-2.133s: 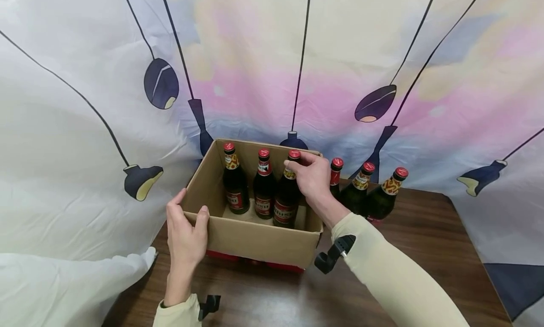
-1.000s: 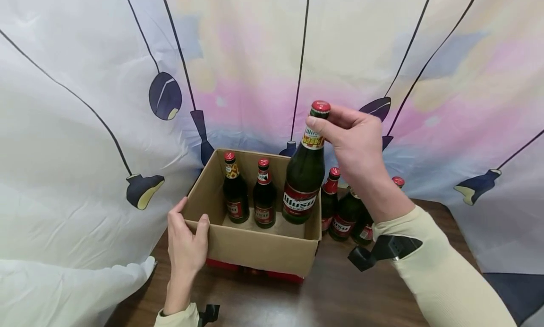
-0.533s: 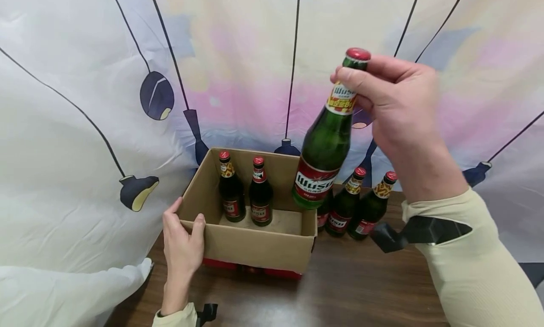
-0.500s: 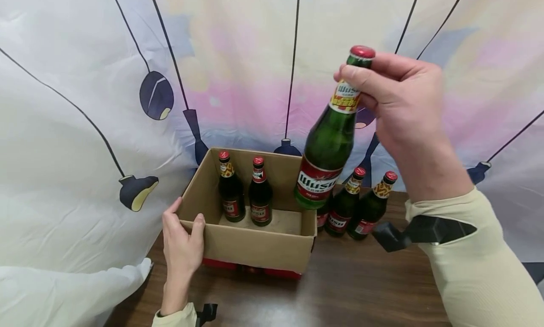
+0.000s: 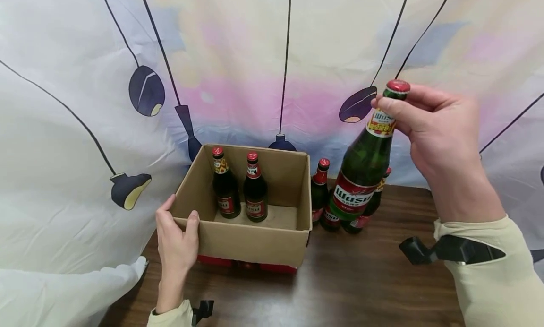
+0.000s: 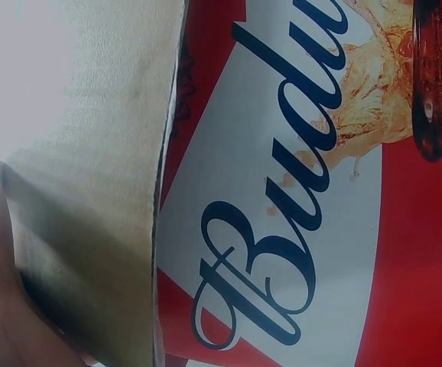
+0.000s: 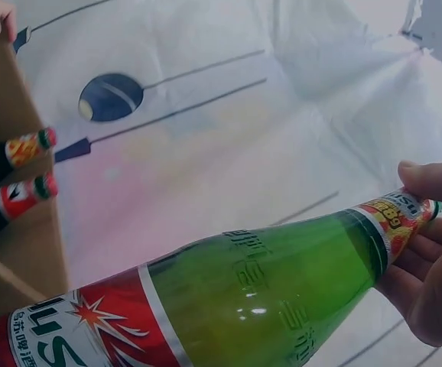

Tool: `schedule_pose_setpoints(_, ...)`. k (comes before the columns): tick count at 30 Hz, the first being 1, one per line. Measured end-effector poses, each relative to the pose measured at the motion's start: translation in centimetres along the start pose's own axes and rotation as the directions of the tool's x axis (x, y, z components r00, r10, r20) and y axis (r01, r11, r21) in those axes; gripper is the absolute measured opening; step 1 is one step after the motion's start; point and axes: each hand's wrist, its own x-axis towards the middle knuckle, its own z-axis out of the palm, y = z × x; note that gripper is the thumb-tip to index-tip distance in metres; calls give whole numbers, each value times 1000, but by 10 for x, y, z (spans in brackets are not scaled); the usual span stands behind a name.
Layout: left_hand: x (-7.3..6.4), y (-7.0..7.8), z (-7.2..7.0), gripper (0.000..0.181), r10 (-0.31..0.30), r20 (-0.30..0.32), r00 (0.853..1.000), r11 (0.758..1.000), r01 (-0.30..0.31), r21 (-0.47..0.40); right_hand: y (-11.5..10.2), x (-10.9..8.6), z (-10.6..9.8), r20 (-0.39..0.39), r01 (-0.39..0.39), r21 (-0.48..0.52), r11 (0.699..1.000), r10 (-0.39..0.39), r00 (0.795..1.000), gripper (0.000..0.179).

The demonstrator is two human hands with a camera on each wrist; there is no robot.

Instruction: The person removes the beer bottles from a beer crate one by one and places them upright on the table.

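Note:
My right hand [image 5: 446, 142] pinches a green beer bottle [image 5: 361, 168] by its neck, just under the red cap. The bottle hangs tilted, its base to the lower left, right of the cardboard box [image 5: 250, 244]. In the right wrist view the held beer bottle [image 7: 259, 283] runs across the frame, thumb and fingers at its neck label. My left hand [image 5: 177, 242] grips the box's near left corner, thumb over the front rim. Inside the box, towards the left, stand two beer bottles, one at the left [image 5: 226, 190] and one beside it [image 5: 255, 194].
Three more bottles stand on the wooden table [image 5: 348, 275] against the box's right side; the nearest one to the box is a red-necked bottle [image 5: 318, 190]. The held bottle partly covers the others. A printed curtain [image 5: 238, 57] hangs behind. Large lettering marks the box's red outer side [image 6: 282, 191].
My right hand has lifted a bottle out of the box and carried it right, over the bottles beside it, lowering it slightly lately. My left hand keeps its hold on the box corner.

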Motion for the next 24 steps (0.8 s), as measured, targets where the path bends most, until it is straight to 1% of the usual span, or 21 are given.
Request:
schedule_pose_setpoints(5, 1, 1, -1, 63, -7, 0, 1000, 1000, 7, 3, 21, -10, -21, -45, -58, -84, 995, 54, 997, 34)
schedule_pose_setpoints(10, 1, 0, 0, 63, -8, 3, 1000, 1000, 8, -1, 46, -24, -46, -74, -130, -200, 971, 118, 990, 30)
schedule_pose_setpoints(11, 1, 0, 0, 63, -7, 4, 1000, 1000, 7, -2, 51, -27, -51, -83, -149, -225, 963, 133, 988, 29)
schedule_pose_setpoints(13, 1, 0, 0, 63, -6, 5, 1000, 1000, 6, -3, 62, -32, -62, -108, -187, -302, 935, 161, 981, 28)
schedule_pose_setpoints(15, 0, -1, -1, 63, -5, 3, 1000, 1000, 5, -1, 74, -37, -70, -133, -214, -356, 910, 177, 975, 28)
schedule_pose_setpoints(17, 0, -1, -2, 63, -8, 0, 1000, 1000, 8, 1, 85, -42, -78, -162, -242, -381, 892, 193, 968, 29)
schedule_pose_setpoints(19, 0, -1, -2, 64, -11, 1, 1000, 1000, 11, 1, 96, -47, -85, -196, -266, -359, 895, 207, 959, 29)
schedule_pose_setpoints(20, 0, 0, -2, 64, -13, 4, 1000, 1000, 13, 1, 101, -50, -88, -215, -281, -324, 903, 219, 952, 30)
schedule_pose_setpoints(22, 1, 0, -2, 64, -14, 12, 1000, 1000, 14, -1, 109, -54, -95, -261, -309, -278, 910, 238, 936, 32)
schedule_pose_setpoints(24, 1, 0, -1, 64, -16, 16, 1000, 1000, 16, -1, 116, -57, -101, -296, -332, -265, 905, 251, 922, 34)
